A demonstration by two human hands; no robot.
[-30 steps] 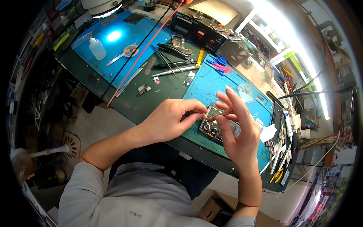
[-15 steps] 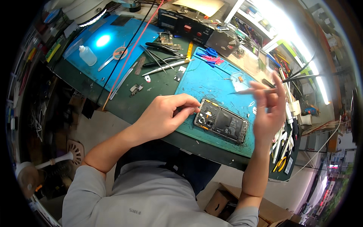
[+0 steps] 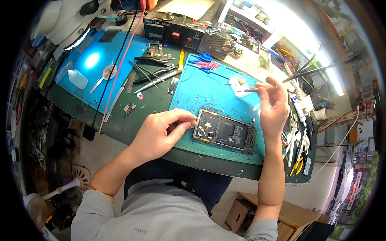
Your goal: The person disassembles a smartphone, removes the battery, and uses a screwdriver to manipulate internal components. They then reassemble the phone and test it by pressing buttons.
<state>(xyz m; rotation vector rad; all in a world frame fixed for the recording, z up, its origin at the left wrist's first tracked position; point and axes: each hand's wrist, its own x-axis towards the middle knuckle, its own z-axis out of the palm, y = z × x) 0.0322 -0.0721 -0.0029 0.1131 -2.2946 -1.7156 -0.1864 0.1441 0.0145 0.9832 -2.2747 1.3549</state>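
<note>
An opened smartphone [image 3: 225,130] lies flat on the blue work mat [image 3: 181,98], its black battery and inner parts exposed. At its left edge, my left hand [image 3: 159,130] pinches with thumb and forefinger; the exact contact is partly hidden by the fingers. My right hand [image 3: 274,106] is raised to the right of the phone, closed round a thin screwdriver [image 3: 251,90] whose tip points left. Beneath that tip is a small clear tray [image 3: 237,82] with a tiny gold-coloured part on it.
Pliers [image 3: 152,60] and tweezers [image 3: 148,72] lie left of the mat. Pink and blue clips [image 3: 205,64] rest at its far edge. A white dropper bottle [image 3: 77,79] stands farther left. Assorted tools [image 3: 295,146] crowd the right side, below a power supply [image 3: 173,34] at the back.
My right hand has turned and slowed, bringing the screwdriver tip over the clear tray. My left hand stays at the phone's edge. The whole view has shifted slightly.
</note>
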